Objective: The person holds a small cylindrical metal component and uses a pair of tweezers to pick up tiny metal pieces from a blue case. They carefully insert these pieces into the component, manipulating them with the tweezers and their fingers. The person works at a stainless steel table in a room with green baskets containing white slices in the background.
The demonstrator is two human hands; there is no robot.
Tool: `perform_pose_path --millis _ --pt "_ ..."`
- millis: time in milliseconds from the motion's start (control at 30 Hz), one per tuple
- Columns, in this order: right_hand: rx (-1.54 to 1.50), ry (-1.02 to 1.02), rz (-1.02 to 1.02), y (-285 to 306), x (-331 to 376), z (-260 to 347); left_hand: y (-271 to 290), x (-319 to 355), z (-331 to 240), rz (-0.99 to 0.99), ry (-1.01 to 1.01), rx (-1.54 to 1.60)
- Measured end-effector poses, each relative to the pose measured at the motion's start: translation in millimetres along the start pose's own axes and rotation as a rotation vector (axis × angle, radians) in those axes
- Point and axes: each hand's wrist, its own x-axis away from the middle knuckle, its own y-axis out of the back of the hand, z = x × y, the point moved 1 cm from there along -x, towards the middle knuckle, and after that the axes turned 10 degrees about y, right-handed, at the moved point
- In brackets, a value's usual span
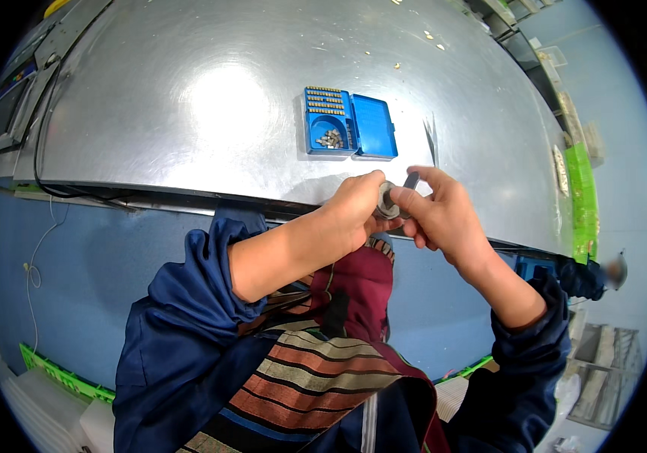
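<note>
My left hand (355, 208) grips a round grey metal part (386, 202) over the near edge of the steel table (187, 98). My right hand (444, 213) meets it from the right, pinching a thin dark tool (411, 181) against the part. Both hands touch the part, and most of it is hidden by my fingers. Beyond the hands lies an open blue plastic box (350, 123) with rows of small yellowish pieces and a heap of small grey metal pieces in its tray.
A black cable (40, 143) runs along the table's left edge beside a machine panel (6, 106). Small bits of debris dot the far tabletop. Green crates (581, 189) stand at the right. A blue floor lies below, with a white cord (33, 272).
</note>
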Motion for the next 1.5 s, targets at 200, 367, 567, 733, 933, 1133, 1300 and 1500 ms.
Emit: perform_pose_path --millis 200,367,567,733,933,1133,1300,1500 --pt "-0.008 0.187 0.171 3 0 -3 -11 17 -12 0.012 -0.009 0.073" --pt "0.12 0.248 0.412 9 -11 25 13 6 -20 0.121 -0.067 0.113" --pt "0.842 0.838 0.154 -7 -45 61 25 36 -63 -0.042 -0.152 0.095" --pt "0.882 1.277 0.053 -34 -86 99 58 46 -99 -0.012 -0.21 0.16" --pt "0.844 1.302 0.378 -60 -130 130 88 60 -132 -0.146 -0.207 0.268" --pt "0.909 1.651 0.486 -58 -150 155 85 88 -160 -0.18 -0.125 0.26" --pt "0.926 1.825 0.447 -76 -138 152 107 99 -156 -0.157 -0.102 0.138" --pt "0.972 1.771 0.303 -110 -118 135 131 113 -119 -0.18 -0.22 0.317"
